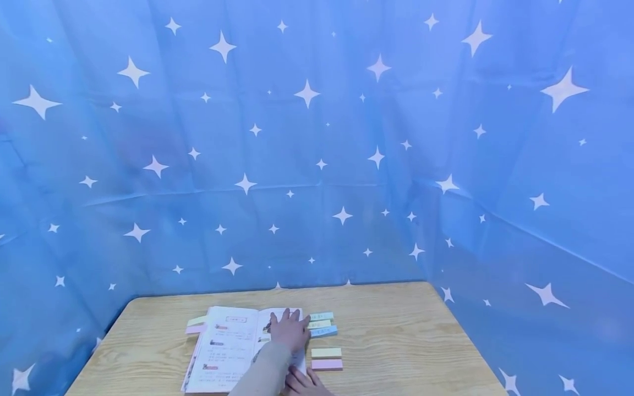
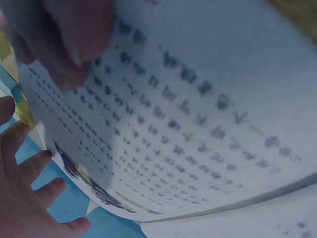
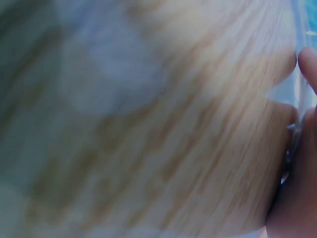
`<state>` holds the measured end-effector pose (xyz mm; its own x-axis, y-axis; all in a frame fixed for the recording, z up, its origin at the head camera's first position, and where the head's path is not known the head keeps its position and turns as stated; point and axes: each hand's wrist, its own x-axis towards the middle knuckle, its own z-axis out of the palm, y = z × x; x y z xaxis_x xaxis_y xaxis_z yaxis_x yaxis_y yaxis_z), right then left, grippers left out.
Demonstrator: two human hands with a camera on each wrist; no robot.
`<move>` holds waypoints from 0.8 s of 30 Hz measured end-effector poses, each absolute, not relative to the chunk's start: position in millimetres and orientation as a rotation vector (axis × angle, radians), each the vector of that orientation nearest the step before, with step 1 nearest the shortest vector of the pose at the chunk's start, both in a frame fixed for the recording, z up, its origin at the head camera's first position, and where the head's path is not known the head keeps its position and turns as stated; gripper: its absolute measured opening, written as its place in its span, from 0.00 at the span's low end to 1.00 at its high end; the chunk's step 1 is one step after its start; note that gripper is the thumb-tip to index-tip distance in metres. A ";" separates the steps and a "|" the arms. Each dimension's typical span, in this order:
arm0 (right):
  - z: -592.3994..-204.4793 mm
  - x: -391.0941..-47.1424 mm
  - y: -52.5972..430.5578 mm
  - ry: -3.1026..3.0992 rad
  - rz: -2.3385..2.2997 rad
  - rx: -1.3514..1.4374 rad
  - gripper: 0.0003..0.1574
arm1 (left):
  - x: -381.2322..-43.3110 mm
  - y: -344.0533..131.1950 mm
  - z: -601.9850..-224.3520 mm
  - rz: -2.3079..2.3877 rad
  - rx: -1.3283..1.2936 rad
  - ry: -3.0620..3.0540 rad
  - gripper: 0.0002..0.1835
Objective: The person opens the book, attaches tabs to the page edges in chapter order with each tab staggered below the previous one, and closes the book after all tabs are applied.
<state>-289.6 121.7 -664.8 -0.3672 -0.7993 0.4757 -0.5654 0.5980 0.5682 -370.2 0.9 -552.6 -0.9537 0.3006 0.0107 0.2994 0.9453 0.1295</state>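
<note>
An open printed book (image 1: 230, 344) lies on the table. My left hand (image 1: 289, 331), fingers spread, rests on the upper part of its right page, overlapping a small picture. In the left wrist view, that hand (image 2: 27, 186) spreads its fingers along the edge of the text page (image 2: 163, 124), which looks slightly bowed. My right hand (image 1: 308, 383) lies at the page's lower right corner, fingers stretched toward it. Its blurred fingers (image 2: 81, 34) come down over the page in the left wrist view. In the right wrist view, the fingers (image 3: 309, 69) show only at the right edge.
Several sticky-note strips, including a blue one (image 1: 324, 331), lie right of the book. A yellow strip (image 1: 326, 352) and a pink strip (image 1: 327, 364) sit nearer. Tabs (image 1: 196, 329) stick out on the left. The wooden table (image 1: 406, 341) meets a starry blue curtain (image 1: 317, 137).
</note>
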 end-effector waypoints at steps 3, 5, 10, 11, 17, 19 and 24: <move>-667.5 -290.4 121.9 -2.020 -0.387 1.049 0.26 | -373.4 2.0 -553.4 0.203 0.472 3.079 0.23; -669.2 -290.6 121.1 -1.989 -0.378 1.035 0.24 | -376.1 2.2 -553.7 0.208 0.471 3.078 0.23; -668.9 -289.7 116.9 -2.025 -0.359 1.017 0.24 | -385.2 0.7 -555.8 0.296 0.462 3.121 0.18; -668.2 -288.6 116.5 -2.043 -0.369 1.014 0.26 | -386.4 0.1 -556.3 0.331 0.462 3.128 0.16; -661.2 -285.7 117.0 -2.111 -0.411 1.018 0.30 | -393.8 -0.7 -555.8 0.515 0.425 3.184 0.12; -659.1 -285.3 118.1 -2.121 -0.423 1.025 0.30 | -396.0 0.3 -556.7 0.553 0.418 3.197 0.12; -654.7 -283.4 119.9 -2.134 -0.467 1.063 0.30 | -399.4 2.5 -561.0 0.555 0.412 3.240 0.10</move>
